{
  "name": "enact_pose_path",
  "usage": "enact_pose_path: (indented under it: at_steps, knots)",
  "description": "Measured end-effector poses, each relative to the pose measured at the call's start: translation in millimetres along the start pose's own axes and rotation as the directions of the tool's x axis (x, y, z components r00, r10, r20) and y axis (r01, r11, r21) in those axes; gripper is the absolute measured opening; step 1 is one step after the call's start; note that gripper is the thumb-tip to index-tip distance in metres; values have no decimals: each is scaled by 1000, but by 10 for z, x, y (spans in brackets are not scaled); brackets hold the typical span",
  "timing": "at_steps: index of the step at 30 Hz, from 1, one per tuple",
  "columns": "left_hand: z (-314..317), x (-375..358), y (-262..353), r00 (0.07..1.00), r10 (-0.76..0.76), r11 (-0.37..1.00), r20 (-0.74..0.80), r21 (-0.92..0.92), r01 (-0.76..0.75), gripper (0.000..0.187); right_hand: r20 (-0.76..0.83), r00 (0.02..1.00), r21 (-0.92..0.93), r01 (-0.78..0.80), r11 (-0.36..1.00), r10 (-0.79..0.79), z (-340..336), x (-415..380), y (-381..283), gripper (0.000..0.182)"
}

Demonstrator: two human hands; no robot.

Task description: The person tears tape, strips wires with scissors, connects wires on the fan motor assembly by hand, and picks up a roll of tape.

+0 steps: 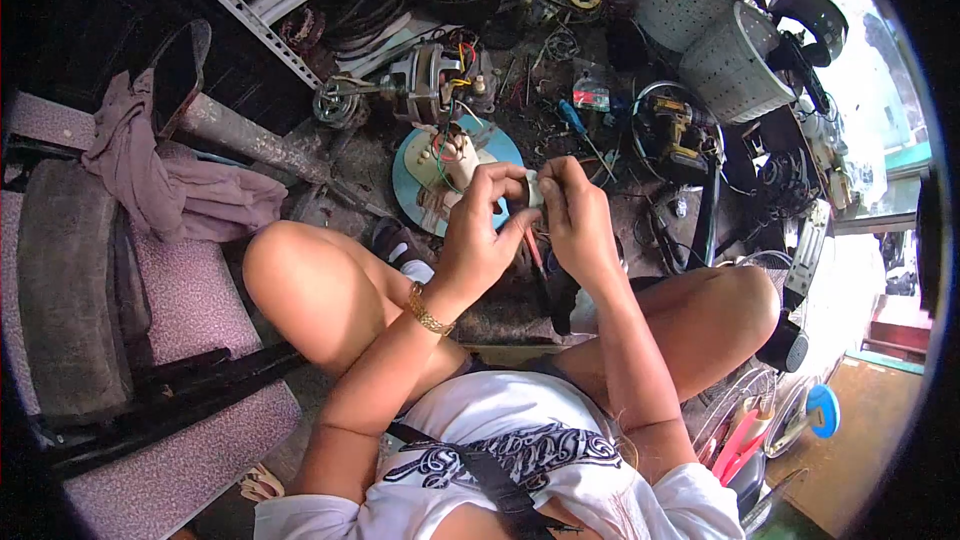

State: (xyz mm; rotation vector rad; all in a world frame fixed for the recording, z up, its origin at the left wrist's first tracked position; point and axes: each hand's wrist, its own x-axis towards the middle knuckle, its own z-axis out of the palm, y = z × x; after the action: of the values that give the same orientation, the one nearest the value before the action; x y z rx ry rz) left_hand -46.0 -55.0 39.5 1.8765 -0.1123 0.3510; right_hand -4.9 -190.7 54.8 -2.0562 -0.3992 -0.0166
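My left hand [485, 225], with a gold-coloured bracelet at the wrist, is closed on a small white piece [534, 189]. The fingers of my right hand [577, 212] pinch the same piece from the other side; its exact kind is mostly hidden by the fingers. Just beyond my left hand stands a fan base [410, 165] with a round light-blue foot and a white stem, wires coming out of its top. Behind it lies a fan motor [418, 83] with red, yellow and white wires. A tool with a red handle [536, 252] lies below my hands.
A blue-handled screwdriver [572, 118] and a yellow-black cordless drill [682, 135] lie on the dirty floor at right. White perforated baskets [735, 65] stand behind them. At left are a metal pipe [255, 140], a purple cloth [165, 165] and a padded seat [195, 305].
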Motion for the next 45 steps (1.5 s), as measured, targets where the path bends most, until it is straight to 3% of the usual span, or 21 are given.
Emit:
enact_pose_path:
  at_steps: [2,7,10,11,12,13,14,15,16,19,23,26,30,32,34,36,37,38,40,42,45]
  knots:
    - [26,46,-160,999,-46,964,-6,-263,43,40,5,1000,7,-24,1000,24,2,32,3,11]
    - [-8,143,-261,999,37,996,37,78,-39,25,7,999,-50,44,998,-44,194,-87,162,10]
    - [-18,134,-464,992,-27,999,124,38,22,16,63,990,45,125,991,-128,241,-73,418,16]
    - [30,84,-647,988,-104,992,117,-62,112,14,-2,997,346,-66,936,71,268,-39,559,21]
    - [39,63,-675,978,-176,959,107,-206,195,13,-8,960,619,-215,755,280,314,-12,762,25]
    - [53,37,-779,971,-210,945,111,-233,231,13,-69,944,577,-225,785,321,449,13,1261,30]
    - [72,32,-872,964,-237,930,116,-261,260,12,-249,952,176,-137,975,178,668,-87,1998,34]
    - [85,34,-873,964,-235,930,123,-260,260,12,-128,808,-143,-589,795,575,635,-160,2077,39]
    - [89,38,-864,959,-230,891,165,-360,276,12,-97,719,-272,-684,677,688,760,-348,2425,43]
    - [81,73,-880,940,-250,782,230,-525,337,11,-93,736,-649,-555,519,671,1277,-999,3289,62]
    - [17,23,-946,896,-306,618,320,-649,443,10,-245,725,-698,-593,401,644,1240,-953,2948,52]
    - [-6,82,-877,866,-281,493,415,-711,501,10,-277,749,-574,-632,521,603,1219,-1050,3186,57]
    - [-31,111,-857,815,-240,278,528,-767,579,11,-203,783,-624,-566,538,588,1130,-1113,3076,42]
    - [-28,133,-885,804,-277,310,527,-743,593,11,-171,746,-609,-594,526,644,1080,-1032,3214,39]
    - [-34,140,-978,704,-381,296,599,-642,707,7,-79,688,-581,-620,528,722,820,-793,2936,39]
    - [-1,170,-1079,608,-486,209,628,-592,779,4,151,758,-692,-378,615,635,483,-590,3245,39]
    - [26,195,-1103,592,-484,171,644,-594,786,5,409,653,-819,-45,573,637,209,-311,3149,36]
    - [56,201,-1129,575,-483,129,660,-596,793,5,521,627,-786,86,612,580,-78,-154,3150,31]
    - [139,193,-1236,547,-466,133,696,-556,820,7,634,620,-701,208,683,462,-627,185,2802,36]
    - [202,161,-1338,534,-430,71,728,-562,824,9,646,733,-620,343,705,212,-1078,268,2910,48]
    - [240,119,-1449,519,-352,32,779,-544,838,10,571,782,-581,168,796,251,-1318,460,1407,54]
